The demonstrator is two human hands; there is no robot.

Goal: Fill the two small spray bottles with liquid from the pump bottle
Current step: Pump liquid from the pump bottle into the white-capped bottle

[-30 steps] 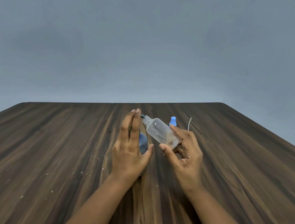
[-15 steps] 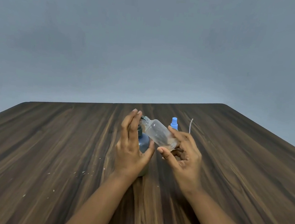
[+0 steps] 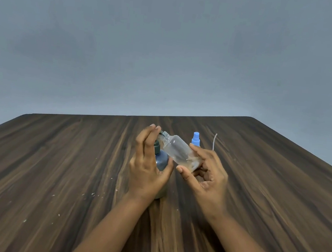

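Observation:
A blue pump bottle [image 3: 161, 160] with a dark pump collar stands on the wooden table [image 3: 51, 164], mostly hidden behind my left hand [image 3: 147, 165]. That hand wraps its body, fingers stretched up over the pump head. My right hand [image 3: 205, 172] holds a clear, capless small spray bottle [image 3: 179, 150] tilted left, its threaded neck touching the pump nozzle. A little liquid sits in its lower end. A second small spray bottle shows only its blue spray cap [image 3: 196, 139] behind my right hand.
A thin white dip tube [image 3: 214, 141] sticks up just right of the blue cap. Pale crumbs [image 3: 92, 194] are scattered on the table left of my forearms. A grey wall rises behind the table's far edge.
My left fingers have risen a little along with the pump head. The clear bottle stays tilted at the nozzle, with both hands shifted slightly.

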